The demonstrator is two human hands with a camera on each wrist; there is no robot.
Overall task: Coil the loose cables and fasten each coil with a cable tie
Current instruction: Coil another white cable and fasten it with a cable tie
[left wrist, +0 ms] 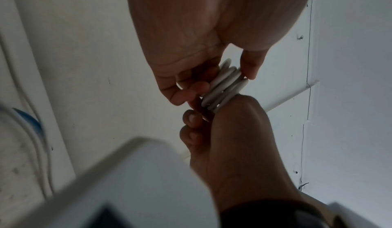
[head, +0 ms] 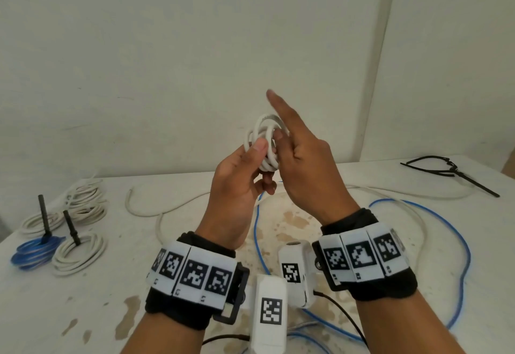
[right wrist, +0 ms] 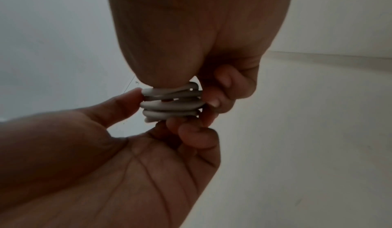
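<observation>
Fingers of our left hand (head: 242, 175) pinch the small white coil (head: 263, 141) upright; our right hand (head: 303, 164) steadies its right side, forefinger straight — loose cable (head: 390, 192) trails down to the table.

I have a small white coil (head: 263, 141) held up above the table, between my hands; its loops are stacked tight, four or five turns seen edge-on from the wrist views (right wrist: 171, 104). From it the loose white cable (head: 384, 190) trails down and runs in wide curves across the table. A loose blue cable (head: 457, 239) sprawls in big loops on the right half of the table, crossing the white one. At the left lie four finished coils: a blue coil (head: 36, 252), a white one just beside it (head: 79, 253), and two more white ones (head: 41, 221) behind (head: 86, 200). Black ties (head: 448, 171) lie far right.
</observation>
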